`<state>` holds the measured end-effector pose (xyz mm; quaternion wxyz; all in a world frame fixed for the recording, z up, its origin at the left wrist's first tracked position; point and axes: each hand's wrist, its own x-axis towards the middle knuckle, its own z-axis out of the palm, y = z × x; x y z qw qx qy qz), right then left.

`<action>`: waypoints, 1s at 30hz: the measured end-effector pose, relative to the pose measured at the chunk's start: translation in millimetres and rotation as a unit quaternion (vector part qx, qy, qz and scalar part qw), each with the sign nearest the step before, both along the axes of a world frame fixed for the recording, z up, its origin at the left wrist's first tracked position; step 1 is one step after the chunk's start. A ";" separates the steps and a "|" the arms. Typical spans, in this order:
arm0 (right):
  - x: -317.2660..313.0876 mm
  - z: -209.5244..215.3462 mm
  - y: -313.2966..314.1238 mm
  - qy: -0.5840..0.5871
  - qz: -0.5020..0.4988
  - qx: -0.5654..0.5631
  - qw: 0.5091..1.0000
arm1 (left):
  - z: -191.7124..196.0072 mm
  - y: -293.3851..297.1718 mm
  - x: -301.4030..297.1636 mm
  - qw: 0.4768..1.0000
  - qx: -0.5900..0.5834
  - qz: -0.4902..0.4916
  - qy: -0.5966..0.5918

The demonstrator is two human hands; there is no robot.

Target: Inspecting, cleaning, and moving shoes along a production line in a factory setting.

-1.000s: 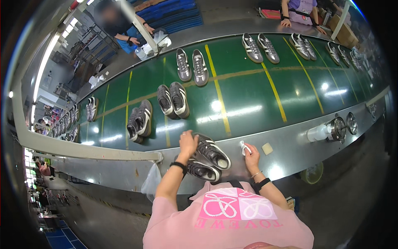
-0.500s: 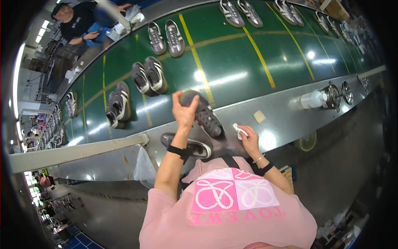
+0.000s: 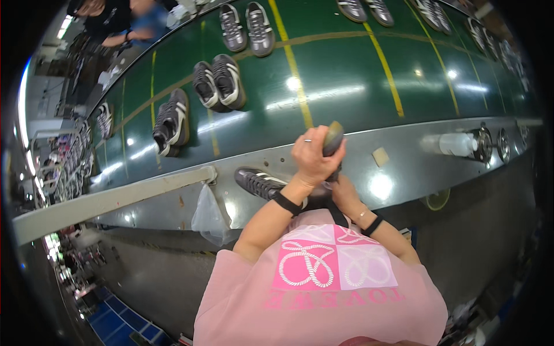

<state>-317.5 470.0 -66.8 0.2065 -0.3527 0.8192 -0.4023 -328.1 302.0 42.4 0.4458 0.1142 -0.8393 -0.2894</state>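
At the near grey metal ledge (image 3: 398,173) of the green conveyor belt (image 3: 346,75), the left hand (image 3: 311,158) is clenched around a dark grey sneaker with a tan sole (image 3: 333,138), held raised with its toe pointing up above the knuckles. The right hand (image 3: 345,193) sits just below and behind it, mostly hidden by the left wrist; whether it grips anything I cannot tell. A second dark striped sneaker (image 3: 258,182) lies on the ledge just left of the left wrist. A clear plastic bag (image 3: 209,214) hangs under the ledge. Further pairs of grey sneakers (image 3: 218,85) rest on the belt, well apart from the hands.
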 end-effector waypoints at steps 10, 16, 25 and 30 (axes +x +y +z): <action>-8.1 -17.0 -16.1 -0.035 0.005 -0.032 0.999 | -8.5 3.7 -10.8 1.000 0.007 -0.006 0.020; -21.7 -11.1 -14.0 0.133 0.102 -0.029 0.985 | -6.7 -11.6 -9.7 0.996 0.058 0.067 0.033; -24.5 -15.7 6.5 0.202 0.089 -0.081 0.972 | -10.9 -5.5 -13.4 0.998 0.046 0.051 0.018; -21.2 -31.6 -13.0 0.070 0.072 0.006 0.995 | -11.2 2.8 -16.0 0.999 0.031 0.002 0.014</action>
